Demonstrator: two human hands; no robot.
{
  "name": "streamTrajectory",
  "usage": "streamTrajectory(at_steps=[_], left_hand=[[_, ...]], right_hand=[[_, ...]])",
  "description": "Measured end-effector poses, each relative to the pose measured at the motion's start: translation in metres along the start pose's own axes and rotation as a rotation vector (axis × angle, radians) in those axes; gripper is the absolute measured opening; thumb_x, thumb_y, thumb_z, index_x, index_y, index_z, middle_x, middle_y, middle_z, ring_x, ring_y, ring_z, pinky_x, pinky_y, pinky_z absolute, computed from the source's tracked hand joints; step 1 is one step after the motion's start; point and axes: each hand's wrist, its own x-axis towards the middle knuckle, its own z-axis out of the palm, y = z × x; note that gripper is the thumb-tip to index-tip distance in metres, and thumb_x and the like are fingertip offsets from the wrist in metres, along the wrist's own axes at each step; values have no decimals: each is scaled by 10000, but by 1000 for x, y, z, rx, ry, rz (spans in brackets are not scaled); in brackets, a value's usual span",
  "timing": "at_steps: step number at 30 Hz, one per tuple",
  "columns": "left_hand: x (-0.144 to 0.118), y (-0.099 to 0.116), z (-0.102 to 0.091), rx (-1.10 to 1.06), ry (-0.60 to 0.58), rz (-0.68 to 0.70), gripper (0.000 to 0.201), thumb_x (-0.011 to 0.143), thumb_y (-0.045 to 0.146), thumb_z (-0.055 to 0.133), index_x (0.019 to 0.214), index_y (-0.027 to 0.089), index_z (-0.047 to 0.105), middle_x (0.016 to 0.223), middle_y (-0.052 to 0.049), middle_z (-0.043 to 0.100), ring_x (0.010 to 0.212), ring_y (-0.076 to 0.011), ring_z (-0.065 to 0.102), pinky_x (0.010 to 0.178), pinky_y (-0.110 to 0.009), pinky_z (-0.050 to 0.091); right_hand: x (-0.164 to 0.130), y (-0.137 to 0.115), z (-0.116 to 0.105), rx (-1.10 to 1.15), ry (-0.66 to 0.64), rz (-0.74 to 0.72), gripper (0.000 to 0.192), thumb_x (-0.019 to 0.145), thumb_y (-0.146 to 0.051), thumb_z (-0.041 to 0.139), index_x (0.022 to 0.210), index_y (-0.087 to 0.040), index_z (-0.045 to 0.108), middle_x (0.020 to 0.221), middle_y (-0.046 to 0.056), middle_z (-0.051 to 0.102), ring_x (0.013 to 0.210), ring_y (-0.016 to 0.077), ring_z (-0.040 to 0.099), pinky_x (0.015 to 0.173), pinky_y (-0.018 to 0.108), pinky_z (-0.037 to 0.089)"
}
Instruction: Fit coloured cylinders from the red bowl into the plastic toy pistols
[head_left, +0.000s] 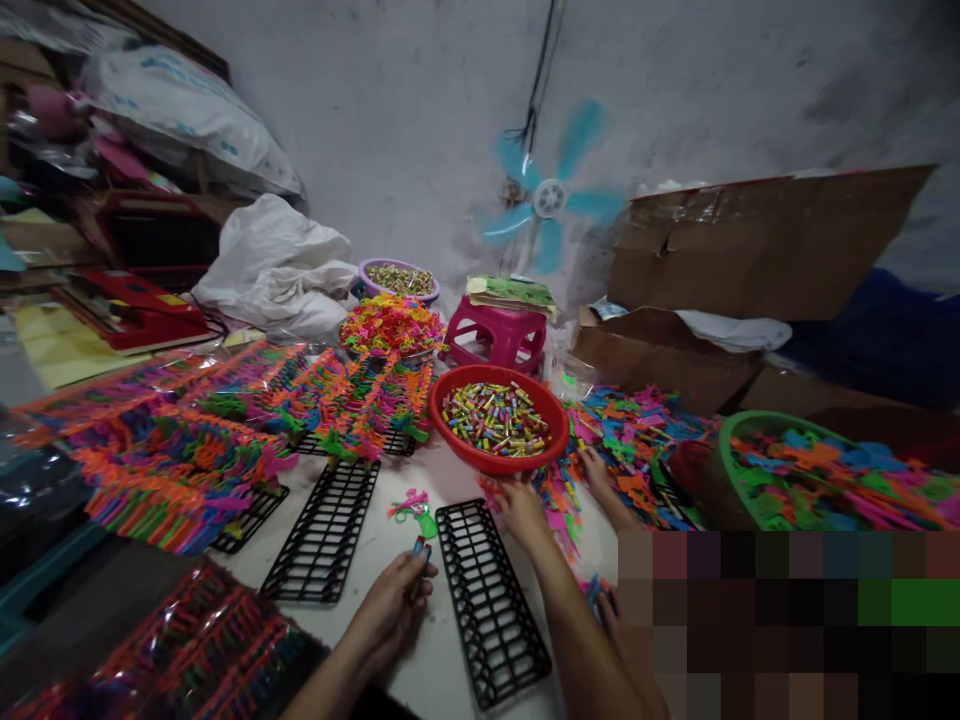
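Head view, left to right. Left hand [390,608] rests low on the white desk [360,560], fingers pressed together in a pinch on a small cylindrical piece with red and blue bands [420,546], which stands roughly upright at the fingertips. Just beyond that grip lies a small green and pink plastic toy part [417,510], close to touching it. Immediately right of the pinched piece sits an empty black plastic grid rack [489,600]; its long axis runs from far left to near right, between the two hands. Right hand [523,512] lies at the far end of this rack, fingers spread over loose pink plastic parts [559,500], just below the rim of the round red plastic bowl of small multicoloured cylinders [498,418]. The left hand is nearer the rack's far-left corner. Another person's hand [596,470] reaches into the pile farther right.
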Motion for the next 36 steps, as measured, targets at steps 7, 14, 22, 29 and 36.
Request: streamTrajectory(at_steps=[7, 14, 22, 29, 36], left_hand=[[-16, 7, -4, 23, -119, -8, 314, 605, 315, 709, 819, 163, 537, 813, -6, 592, 597, -72, 561, 460, -151, 397], [-18, 12, 4, 223, -109, 196, 357, 641, 410, 648, 868, 150, 556, 741, 2, 576, 474, -53, 488, 339, -138, 272], [-22, 11, 18, 486, -51, 388, 426, 674, 451, 600, 966, 141, 606, 525, 52, 485, 407, -62, 387, 403, -182, 313], [-28, 10, 20, 624, 22, 495, 343, 668, 399, 613, 929, 183, 666, 626, -12, 587, 532, -134, 478, 473, -217, 387], [-28, 8, 22, 760, -27, 617, 286, 732, 330, 562, 969, 199, 652, 747, -40, 609, 625, -154, 524, 566, -235, 427]], right_hand=[[24, 10, -4, -16, 17, -6, 220, 512, -129, 699, 725, -156, 651, 823, 95, 660, 893, 264, 546, 794, 344, 347], [-41, -41, 15, 741, -99, 65, 354, 693, -471, 578, 753, -127, 633, 649, 33, 626, 566, 145, 539, 531, 245, 402], [-83, -67, 29, 1127, -42, 243, 323, 635, -439, 660, 596, -122, 611, 518, -19, 535, 505, 104, 461, 512, 228, 371], [-85, -65, 36, 1233, -4, 234, 276, 650, -413, 655, 655, -144, 593, 556, -30, 518, 546, 108, 456, 546, 230, 382], [-89, -69, 32, 1220, 66, 270, 310, 626, -433, 659, 590, -158, 520, 548, -46, 459, 527, 89, 397, 510, 205, 351]])
